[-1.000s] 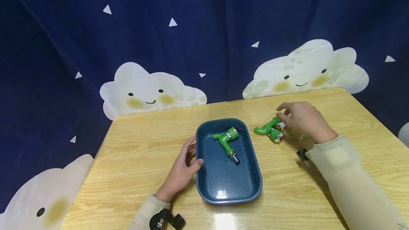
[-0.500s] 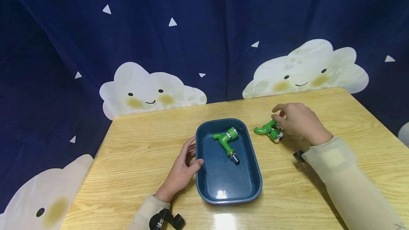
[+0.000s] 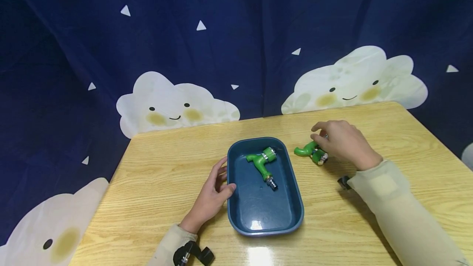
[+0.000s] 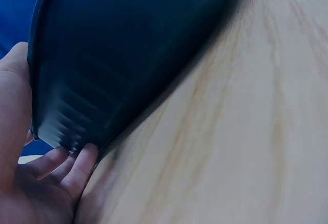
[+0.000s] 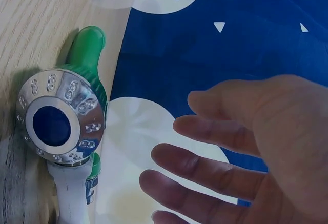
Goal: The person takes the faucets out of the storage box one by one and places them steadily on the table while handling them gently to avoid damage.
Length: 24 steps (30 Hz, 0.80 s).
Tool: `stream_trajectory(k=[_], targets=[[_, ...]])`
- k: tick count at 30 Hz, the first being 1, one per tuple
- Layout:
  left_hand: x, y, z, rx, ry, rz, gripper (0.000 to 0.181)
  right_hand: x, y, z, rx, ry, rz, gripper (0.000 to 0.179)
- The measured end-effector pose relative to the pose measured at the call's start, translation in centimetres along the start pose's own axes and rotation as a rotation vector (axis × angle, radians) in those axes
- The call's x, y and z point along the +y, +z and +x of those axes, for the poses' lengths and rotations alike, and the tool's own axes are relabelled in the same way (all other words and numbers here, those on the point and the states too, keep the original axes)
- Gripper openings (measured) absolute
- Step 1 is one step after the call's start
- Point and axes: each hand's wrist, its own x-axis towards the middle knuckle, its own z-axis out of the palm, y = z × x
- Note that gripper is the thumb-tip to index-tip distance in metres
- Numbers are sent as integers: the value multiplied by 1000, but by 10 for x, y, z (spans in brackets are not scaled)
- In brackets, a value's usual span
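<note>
On the right of the table lies a green tap point(image 3: 306, 150) with a green and silver knob point(image 3: 320, 157). In the right wrist view, the silver knob face point(image 5: 51, 121) has a dark blue centre, and a white stem point(image 5: 73, 196) shows below it. My right hand point(image 3: 341, 141) hovers above this tap with relaxed fingers, apart from it and holding nothing. It hides part of the tap. A dark blue tub point(image 3: 264, 212) stands mid-table, with another green tap point(image 3: 262, 167) inside. My left hand point(image 3: 208, 198) grips the tub's left side, thumb at the rim, fingers against the outer wall.
The wooden table point(image 3: 166, 167) ends in front of a navy curtain point(image 3: 255, 32) printed with white clouds. Black wrist-camera mounts sit at both cuffs, one black mount point(image 3: 192, 253) being near the table's front.
My right hand has moved left and slightly nearer, further over the tap on the table. My left hand, the tub and both taps have stayed in place.
</note>
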Motion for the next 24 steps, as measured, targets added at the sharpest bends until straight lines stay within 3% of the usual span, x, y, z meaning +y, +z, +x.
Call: stream_trajectory(k=[24], targets=[[-1, 0, 1, 1, -11, -6, 74, -15, 5, -2, 56, -82, -16, 29]])
